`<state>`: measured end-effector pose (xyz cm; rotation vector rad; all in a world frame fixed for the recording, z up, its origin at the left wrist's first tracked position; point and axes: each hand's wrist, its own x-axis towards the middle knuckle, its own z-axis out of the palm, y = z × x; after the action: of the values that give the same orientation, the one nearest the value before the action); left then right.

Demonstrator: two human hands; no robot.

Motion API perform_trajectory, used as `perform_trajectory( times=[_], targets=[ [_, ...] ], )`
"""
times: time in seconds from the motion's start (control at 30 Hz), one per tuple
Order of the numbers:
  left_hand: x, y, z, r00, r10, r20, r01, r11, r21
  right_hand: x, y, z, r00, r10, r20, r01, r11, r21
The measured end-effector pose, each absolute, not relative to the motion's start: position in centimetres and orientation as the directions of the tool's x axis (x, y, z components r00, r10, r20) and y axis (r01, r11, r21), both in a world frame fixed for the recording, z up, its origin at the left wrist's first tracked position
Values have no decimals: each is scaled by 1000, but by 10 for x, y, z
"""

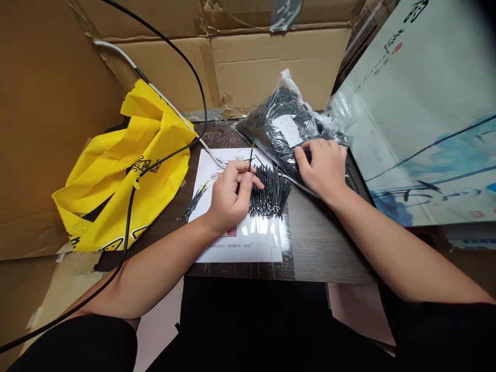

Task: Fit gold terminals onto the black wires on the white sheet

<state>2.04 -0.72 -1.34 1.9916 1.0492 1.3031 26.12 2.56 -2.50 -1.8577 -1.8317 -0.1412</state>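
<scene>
My left hand [231, 195] pinches a short thin black wire [251, 159] with a yellowish upper end, held upright over the paper sheet [240, 256]. Just right of that hand, a dense pile of short black wires [269, 194] lies on the sheet. A smaller bunch of black wires with yellow ends [196, 200] lies to its left. My right hand [323, 166] is at the clear plastic bag [271, 116] full of small black tube-like pieces. Its fingers are curled down at the bag's right side, with the fingertips partly hidden; what they grip cannot be made out.
A yellow bag [155, 150] lies at the left. A black cable [129, 222] hangs across it and over my left forearm; a white cable [170, 106] runs down to the dark table [329, 243]. Cardboard boxes [271, 67] stand behind, and a pale printed bag [434, 129] at the right.
</scene>
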Motion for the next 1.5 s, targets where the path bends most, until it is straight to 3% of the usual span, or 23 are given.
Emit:
perform_trajectory(
  times=[0.2, 0.5, 0.7, 0.83, 1.0, 1.07, 1.13, 1.23, 1.3, 1.5],
  targets=[
    [19, -9, -10, 252, 833, 493, 318, -552, 771, 274, 34, -15, 28, 933, 359, 978, 49, -203],
    [17, -6, -15, 237, 879, 414, 192, -460, 867, 310, 102, -6, -35, 995, 90, 985, 49, -165],
    [17, -3, -9, 218, 804, 554, 328, -595, 734, 307, 105, -7, -73, 996, 44, 994, 76, -72],
    [19, -4, -7, 207, 814, 542, 337, -580, 742, 297, 91, 7, -45, 998, 43, 998, 46, -40],
    [18, -5, -9, 243, 826, 508, 302, -562, 770, 288, 73, 42, -21, 978, 207, 1000, 17, 17],
    [16, -5, -10, 264, 818, 511, 288, -572, 768, 282, 63, 58, -52, 971, 234, 997, 62, -36],
    [15, -6, -10, 275, 802, 530, 307, -596, 742, 271, 50, 72, -188, 959, 211, 956, 228, -183],
    [15, -7, -10, 302, 786, 539, 362, -618, 698, 249, 30, 84, -453, 877, 159, 783, 477, -400],
    [15, -8, -10, 324, 782, 532, 374, -622, 687, 235, 22, 86, -562, 811, 162, 682, 566, -463],
    [15, -7, -10, 322, 772, 548, 364, -635, 681, 223, 16, 86, -600, 788, 137, 604, 559, -569]
  ],
)
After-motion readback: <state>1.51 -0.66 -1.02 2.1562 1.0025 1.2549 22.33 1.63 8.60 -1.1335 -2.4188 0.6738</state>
